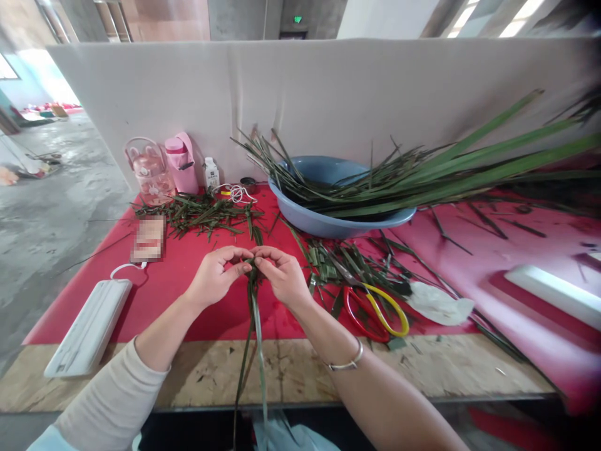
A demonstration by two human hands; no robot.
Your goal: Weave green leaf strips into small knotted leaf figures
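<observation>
Both my hands meet above the red cloth, pinching one small piece woven from green leaf strips [252, 270]. My left hand [216, 274] grips it from the left between thumb and fingers. From the other side my right hand [280, 270] closes on the same piece, fingertips almost touching the left ones. Long loose strip ends [259, 351] hang from it past the table edge toward my lap. The fingers hide part of the weave. Red-and-yellow-handled scissors [375, 310] lie to the right of my right hand, among cut leaf scraps [323, 263].
Behind my hands a blue basin [345, 227] holds long green leaves [451, 164] that stick out rightward. Short leaf pieces [206, 213] are heaped at the left, near a pink bottle [182, 169] and a clear pink jug [151, 178]. A white power strip [89, 329] lies at the front left.
</observation>
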